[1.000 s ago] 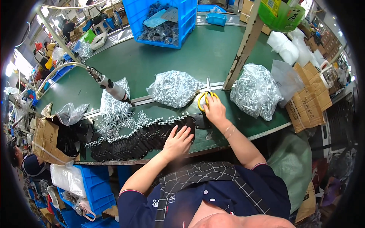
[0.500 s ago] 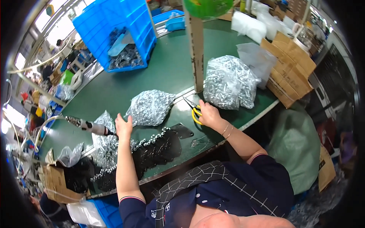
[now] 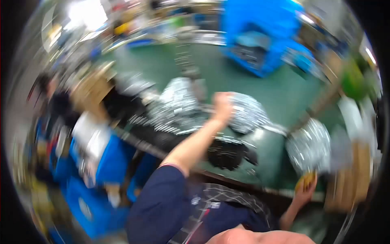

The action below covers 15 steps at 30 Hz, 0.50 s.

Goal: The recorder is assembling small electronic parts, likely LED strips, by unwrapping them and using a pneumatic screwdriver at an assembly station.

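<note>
The picture is badly smeared by motion. My left hand (image 3: 222,106) is over the middle of the green table, at the left edge of a clear bag of small shiny metal parts (image 3: 248,113). Its fingers are too blurred to show whether they hold anything. Down at the right, my right hand (image 3: 305,191) is closed on a yellow-handled tool (image 3: 304,181); its pointed jaws cannot be made out now. Beyond that hand lies a larger clear bag of metal parts (image 3: 310,144). Dark flat parts (image 3: 227,154) lie near the table edge.
Another bag of metal parts (image 3: 176,99) stands left of my left hand, beside a blurred powered driver (image 3: 193,75). A tilted blue crate (image 3: 264,24) sits on the far side. A post (image 3: 321,103) rises at the right, near cardboard (image 3: 347,179). Blue bins (image 3: 95,203) stand lower left.
The view has swung left, so the table contents appear farther right. My right hand has drawn back toward the table edge with the yellow-handled tool. My left hand is now beside the middle bag.
</note>
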Available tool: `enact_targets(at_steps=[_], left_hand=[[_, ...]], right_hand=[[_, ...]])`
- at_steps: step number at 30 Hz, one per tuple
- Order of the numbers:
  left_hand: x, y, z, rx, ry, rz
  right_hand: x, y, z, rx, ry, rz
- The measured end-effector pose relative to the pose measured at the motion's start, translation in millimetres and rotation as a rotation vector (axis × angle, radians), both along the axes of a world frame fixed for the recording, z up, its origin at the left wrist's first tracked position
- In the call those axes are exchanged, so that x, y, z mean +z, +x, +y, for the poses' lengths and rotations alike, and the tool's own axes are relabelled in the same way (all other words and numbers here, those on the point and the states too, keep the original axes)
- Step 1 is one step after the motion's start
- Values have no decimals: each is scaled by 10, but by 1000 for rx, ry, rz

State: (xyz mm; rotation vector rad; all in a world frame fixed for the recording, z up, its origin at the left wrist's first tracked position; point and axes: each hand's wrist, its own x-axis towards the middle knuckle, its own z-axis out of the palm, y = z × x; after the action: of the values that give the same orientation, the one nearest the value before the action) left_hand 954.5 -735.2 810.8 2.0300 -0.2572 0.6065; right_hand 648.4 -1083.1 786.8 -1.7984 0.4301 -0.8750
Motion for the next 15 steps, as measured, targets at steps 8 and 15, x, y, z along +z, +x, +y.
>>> enact_targets(at_steps=[8,15], left_hand=[[-140,-1753,-422,-952,-294,631],[-289,-2207,860,-411,-1019,625]], right_hand=[[206,671,1600,678,-393,-57],[519,1025,2557,1012,-613,-51]])
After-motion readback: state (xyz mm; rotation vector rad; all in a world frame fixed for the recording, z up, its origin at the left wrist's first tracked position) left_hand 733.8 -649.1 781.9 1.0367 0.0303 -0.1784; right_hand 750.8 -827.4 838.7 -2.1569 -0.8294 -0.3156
